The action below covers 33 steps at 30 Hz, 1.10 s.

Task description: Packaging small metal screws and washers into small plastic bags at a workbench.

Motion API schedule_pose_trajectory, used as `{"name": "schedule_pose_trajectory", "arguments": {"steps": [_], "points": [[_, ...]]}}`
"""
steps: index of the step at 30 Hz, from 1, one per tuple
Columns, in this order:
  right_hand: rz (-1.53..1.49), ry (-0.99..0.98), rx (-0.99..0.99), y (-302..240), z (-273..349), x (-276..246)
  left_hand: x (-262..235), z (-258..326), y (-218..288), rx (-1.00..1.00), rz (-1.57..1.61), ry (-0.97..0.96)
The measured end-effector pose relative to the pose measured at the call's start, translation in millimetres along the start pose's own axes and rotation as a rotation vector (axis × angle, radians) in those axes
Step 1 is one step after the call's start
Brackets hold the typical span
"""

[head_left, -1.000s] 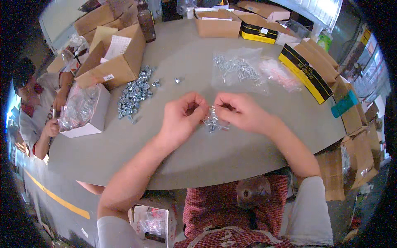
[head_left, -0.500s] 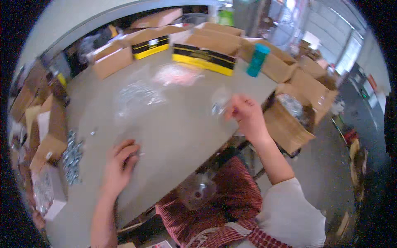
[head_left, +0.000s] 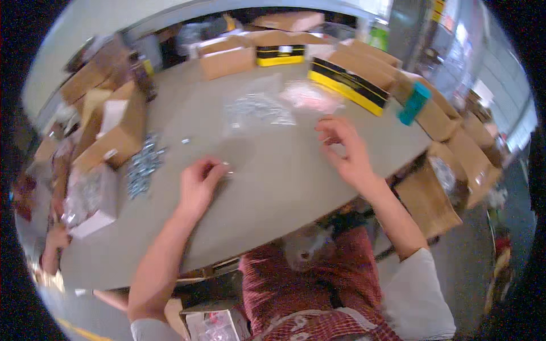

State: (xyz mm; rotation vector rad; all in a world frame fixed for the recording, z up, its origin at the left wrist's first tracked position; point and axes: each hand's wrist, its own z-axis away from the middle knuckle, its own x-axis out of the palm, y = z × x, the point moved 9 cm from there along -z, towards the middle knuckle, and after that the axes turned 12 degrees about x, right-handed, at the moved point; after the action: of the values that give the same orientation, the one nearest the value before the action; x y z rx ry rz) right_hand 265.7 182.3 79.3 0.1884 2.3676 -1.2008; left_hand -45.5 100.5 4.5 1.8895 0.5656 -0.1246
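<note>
My left hand (head_left: 200, 184) is closed over the middle of the grey table (head_left: 267, 193), thumb and fingers pressed together. A small shiny piece (head_left: 228, 169) shows at its fingertips, too blurred to name. My right hand (head_left: 348, 152) hovers farther right with fingers curved and apart, and nothing shows between them. Beyond the hands lie a clear plastic bag of small silvery parts (head_left: 259, 111) and a pile of pinkish clear bags (head_left: 313, 98). To the left is a heap of small metal fasteners (head_left: 145, 165), with one loose metal piece (head_left: 185, 141) beside it.
Open cardboard boxes (head_left: 227, 62) line the far edge, one black and yellow (head_left: 347, 85). A teal bottle (head_left: 414, 103) stands at the right. Off the right edge is an open carton (head_left: 424, 196). A white box of clear bags (head_left: 94, 216) sits left, near another person's hand (head_left: 57, 238).
The view has swung left, so the table's things appear farther right. A small clear bag seen by my right hand no longer shows there. My left hand's fingers have closed together.
</note>
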Motion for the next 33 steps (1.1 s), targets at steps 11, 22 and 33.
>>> {"name": "schedule_pose_trajectory", "arguments": {"steps": [11, 22, 33], "points": [[0.464, -0.426, -0.032, -52.0, -112.4, 338.9, -98.9, -9.0, -61.9, -0.23, 0.498, 0.575], [0.085, -0.567, -0.288, -85.0, -74.5, 246.6, -65.8, -16.8, -33.7, -0.261, 0.149, 0.113], [0.052, -0.566, -0.24, -67.2, -36.3, 210.8, -13.1, -0.5, -26.7, -0.378, 0.414, -0.168]]}}
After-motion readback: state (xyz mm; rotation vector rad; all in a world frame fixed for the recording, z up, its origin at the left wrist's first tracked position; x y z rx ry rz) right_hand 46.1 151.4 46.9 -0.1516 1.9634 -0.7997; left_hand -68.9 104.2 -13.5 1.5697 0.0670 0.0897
